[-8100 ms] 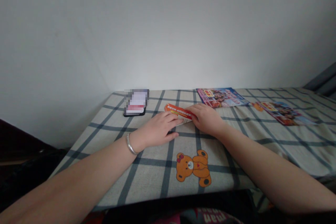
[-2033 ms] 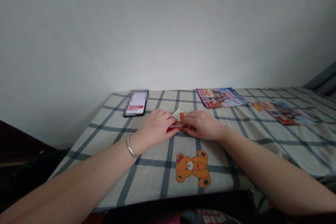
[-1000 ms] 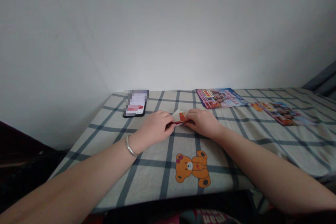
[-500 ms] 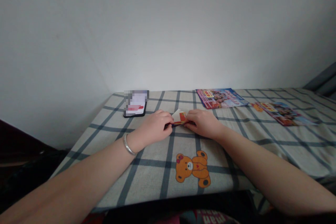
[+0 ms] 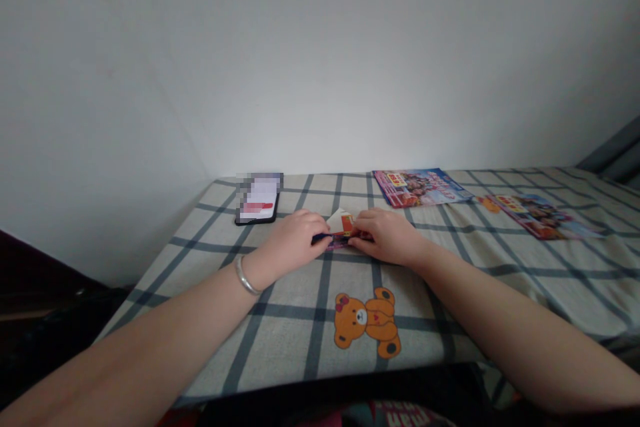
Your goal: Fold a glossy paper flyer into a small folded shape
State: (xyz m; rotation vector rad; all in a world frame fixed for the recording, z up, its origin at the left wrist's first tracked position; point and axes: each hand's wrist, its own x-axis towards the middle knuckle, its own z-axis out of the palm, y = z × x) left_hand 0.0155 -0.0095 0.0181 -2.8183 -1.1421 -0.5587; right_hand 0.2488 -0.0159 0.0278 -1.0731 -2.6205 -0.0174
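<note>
A small folded paper leaflet (image 5: 342,227), red and white with a dark printed side, sits between my two hands on the checked cloth (image 5: 300,293). My left hand (image 5: 295,243), with a silver bangle at the wrist, pinches the leaflet's left end with curled fingers. Closed on its right end, my right hand (image 5: 387,235) presses the paper down against the cloth. Most of the leaflet is hidden under my fingers.
A black phone (image 5: 258,203) lies at the back left near the wall. Two colourful flyers lie flat at the back: one (image 5: 419,186) centre-right, another (image 5: 543,215) further right. An orange bear (image 5: 367,321) is printed on the cloth near the front edge.
The leaflet was a long orange strip eight seconds ago; it is now folded much smaller. In the last second a dark printed flap has come down at its near edge. Both hands stayed put.
</note>
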